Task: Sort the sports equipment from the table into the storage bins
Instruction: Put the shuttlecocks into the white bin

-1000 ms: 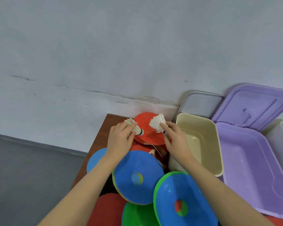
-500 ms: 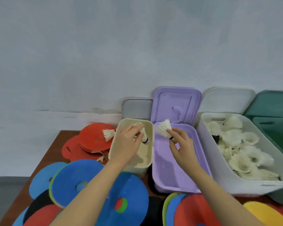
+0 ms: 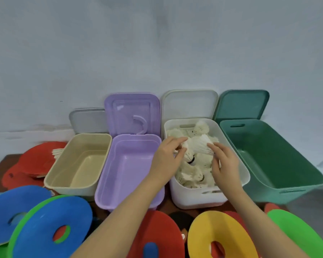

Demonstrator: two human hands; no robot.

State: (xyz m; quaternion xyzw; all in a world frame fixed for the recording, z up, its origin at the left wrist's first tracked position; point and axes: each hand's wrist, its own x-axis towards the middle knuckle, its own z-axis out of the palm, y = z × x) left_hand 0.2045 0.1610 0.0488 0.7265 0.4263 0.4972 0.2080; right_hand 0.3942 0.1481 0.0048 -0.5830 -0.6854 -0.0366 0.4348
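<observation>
The white bin [image 3: 209,199] holds several white feather shuttlecocks [image 3: 192,178]. Both my hands are over it. My right hand [image 3: 225,164] pinches a shuttlecock [image 3: 199,145] at its base, with the feathers pointing up and left. My left hand [image 3: 166,159] hovers at the bin's left rim with relaxed, parted fingers, just beside a shuttlecock with a black band [image 3: 190,159] lying on the pile. Another shuttlecock [image 3: 57,152] lies on the red paddles [image 3: 35,157] at the far left.
An empty beige bin [image 3: 71,189], a purple bin [image 3: 131,164] and a green bin [image 3: 280,164] flank the white one, their lids leaning on the wall. Blue [image 3: 45,220], red [image 3: 157,229], yellow [image 3: 218,229] and green [image 3: 296,233] discs cover the table's near side.
Both hands moved right from the beige and purple bins to over the white bin. The left hand has let its shuttlecock go. My view has swung right.
</observation>
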